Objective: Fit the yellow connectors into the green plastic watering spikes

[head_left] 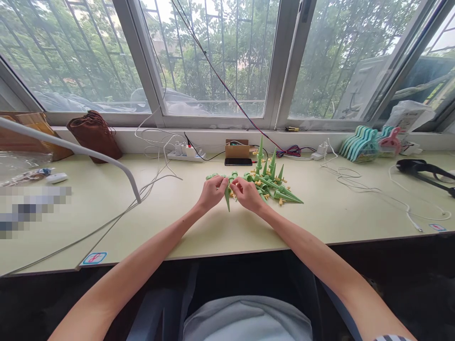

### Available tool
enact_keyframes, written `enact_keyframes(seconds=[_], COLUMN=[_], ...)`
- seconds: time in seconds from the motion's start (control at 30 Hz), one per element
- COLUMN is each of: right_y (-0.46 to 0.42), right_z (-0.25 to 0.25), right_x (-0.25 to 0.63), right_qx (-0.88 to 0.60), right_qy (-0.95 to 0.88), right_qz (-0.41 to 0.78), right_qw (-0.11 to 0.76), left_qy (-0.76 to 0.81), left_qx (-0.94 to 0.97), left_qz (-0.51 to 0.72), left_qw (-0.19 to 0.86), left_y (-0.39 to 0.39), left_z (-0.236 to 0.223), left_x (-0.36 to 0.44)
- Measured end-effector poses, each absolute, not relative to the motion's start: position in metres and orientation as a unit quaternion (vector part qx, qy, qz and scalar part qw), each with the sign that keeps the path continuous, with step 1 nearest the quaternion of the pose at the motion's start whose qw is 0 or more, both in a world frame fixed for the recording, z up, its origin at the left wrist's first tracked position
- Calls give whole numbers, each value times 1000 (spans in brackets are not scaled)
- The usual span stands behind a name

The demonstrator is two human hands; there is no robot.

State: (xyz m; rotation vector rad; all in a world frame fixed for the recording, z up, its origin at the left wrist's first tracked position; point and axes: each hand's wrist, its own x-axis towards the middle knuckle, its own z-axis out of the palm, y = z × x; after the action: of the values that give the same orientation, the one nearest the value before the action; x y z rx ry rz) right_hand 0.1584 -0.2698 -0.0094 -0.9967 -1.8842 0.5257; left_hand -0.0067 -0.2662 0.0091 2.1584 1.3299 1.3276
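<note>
My left hand [213,191] is closed around a green plastic watering spike [227,201], whose pointed end faces down toward me. Right beside it, my right hand [247,192] is in a pinch at the upper part of the same spike. Whatever lies between the right fingertips is small and mostly covered; a bit of yellow shows close by. A pile of green watering spikes [288,195] with small yellow valves [281,201] spreads to the right of my hands. Several spikes there stand upright with tips up, others lie flat. More green parts [233,175] sit just behind my fingers.
A phone [238,162] leans on a small cardboard box [237,150] behind the pile. Power strip [185,154] and loose white cables [156,182] lie left. Turquoise hangers [359,143] and a black strap-like object [423,169] are right. A grey curved bar [121,166] crosses the left.
</note>
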Motion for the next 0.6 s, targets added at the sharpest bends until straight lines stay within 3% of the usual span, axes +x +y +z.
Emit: enact_keyframes(seconds=[0.23,0.6], right_y=[-268,-265], right_z=[-12,-15], right_x=[159,159], right_qx=[-395,-390], right_qy=[-768,-791], right_qz=[223,203], right_qw=[451,426], left_qy=[468,449], left_qx=[717,762], left_qz=[478,445], left_qw=[197,137], left_y=[-265,-267], left_z=[7,9], left_x=[-7,-8])
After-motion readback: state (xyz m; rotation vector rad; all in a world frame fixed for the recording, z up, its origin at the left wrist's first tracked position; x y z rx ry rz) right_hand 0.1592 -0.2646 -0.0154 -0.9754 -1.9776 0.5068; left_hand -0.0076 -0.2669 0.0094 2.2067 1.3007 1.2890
